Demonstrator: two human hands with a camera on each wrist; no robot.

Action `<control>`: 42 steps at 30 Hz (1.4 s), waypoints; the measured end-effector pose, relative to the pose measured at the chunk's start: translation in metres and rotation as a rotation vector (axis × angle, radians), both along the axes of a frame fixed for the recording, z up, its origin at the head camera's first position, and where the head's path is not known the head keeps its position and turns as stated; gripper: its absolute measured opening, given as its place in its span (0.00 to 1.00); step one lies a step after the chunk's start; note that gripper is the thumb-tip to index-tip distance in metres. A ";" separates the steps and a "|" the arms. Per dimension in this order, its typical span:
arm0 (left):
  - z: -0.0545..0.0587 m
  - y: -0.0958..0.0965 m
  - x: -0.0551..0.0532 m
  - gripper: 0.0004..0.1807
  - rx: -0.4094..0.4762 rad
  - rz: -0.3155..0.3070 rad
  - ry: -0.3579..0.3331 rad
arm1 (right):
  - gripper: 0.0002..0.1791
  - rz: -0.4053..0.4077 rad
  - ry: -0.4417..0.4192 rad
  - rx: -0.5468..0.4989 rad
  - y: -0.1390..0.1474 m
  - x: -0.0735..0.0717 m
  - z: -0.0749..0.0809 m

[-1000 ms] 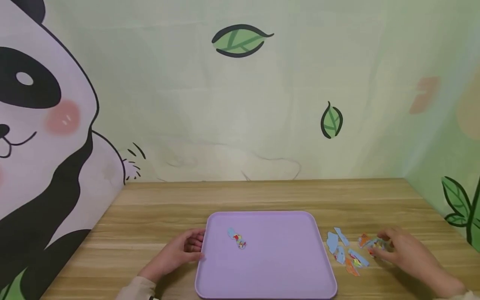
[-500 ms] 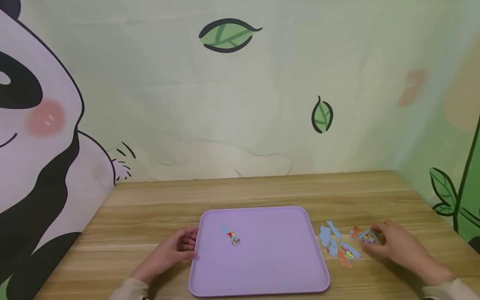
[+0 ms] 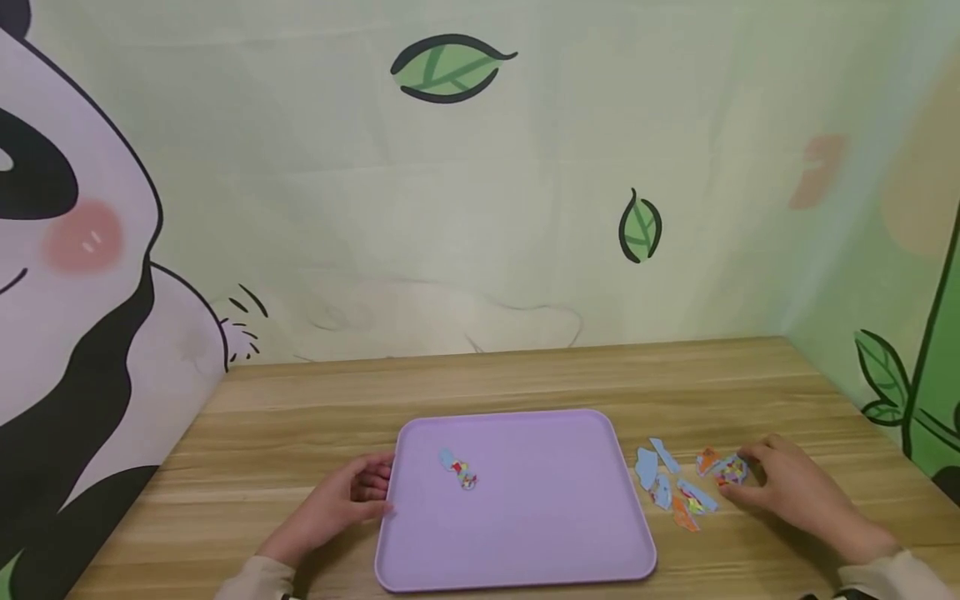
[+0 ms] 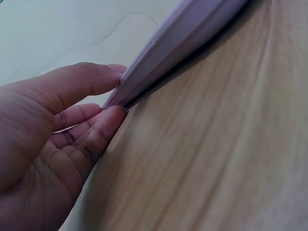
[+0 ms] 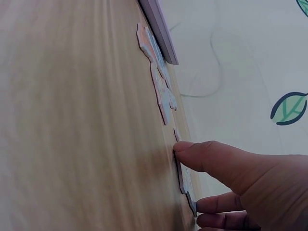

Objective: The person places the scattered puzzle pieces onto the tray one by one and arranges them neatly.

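My left hand (image 3: pixel 333 504) is at the left edge of a purple tray (image 3: pixel 517 533). In the left wrist view its thumb and fingertips pinch the tray's rim (image 4: pixel 154 60). Near the tray's upper left lie small joined puzzle pieces (image 3: pixel 459 469), blue with red and yellow. At the right, my right hand (image 3: pixel 795 487) holds a multicoloured puzzle piece (image 3: pixel 732 470) between thumb and fingers, low over the wooden table. In the right wrist view the thumb (image 5: pixel 192 153) touches one edge of a flat piece (image 5: pixel 180 171); the fingers are at its far side, partly hidden.
Between the tray and my right hand, several loose flat pieces lie on the wooden table (image 3: pixel 322 400), among them a blue piece (image 3: pixel 647 468), an orange piece (image 3: pixel 685 514) and another orange piece (image 3: pixel 707 460). A printed backdrop (image 3: pixel 337 208) with a panda and leaves stands behind.
The head view has shifted, so everything appears further left and slightly higher. My right hand's fingers have drawn back a little, showing more of the multicoloured piece. My left hand stays at the tray.
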State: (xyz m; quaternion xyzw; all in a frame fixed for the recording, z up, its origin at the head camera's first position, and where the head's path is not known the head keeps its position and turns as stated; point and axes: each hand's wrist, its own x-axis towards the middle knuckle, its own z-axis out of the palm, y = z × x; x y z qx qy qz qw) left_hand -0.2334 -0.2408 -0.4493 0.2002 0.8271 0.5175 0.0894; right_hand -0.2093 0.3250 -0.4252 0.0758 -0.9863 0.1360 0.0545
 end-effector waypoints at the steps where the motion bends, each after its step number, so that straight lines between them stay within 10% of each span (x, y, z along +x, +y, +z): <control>1: 0.000 0.000 0.000 0.37 0.001 0.000 0.001 | 0.36 0.000 0.000 -0.001 0.000 0.000 0.000; 42: -0.002 -0.001 0.000 0.35 0.009 -0.017 0.002 | 0.35 0.030 0.064 -0.023 -0.015 0.007 0.017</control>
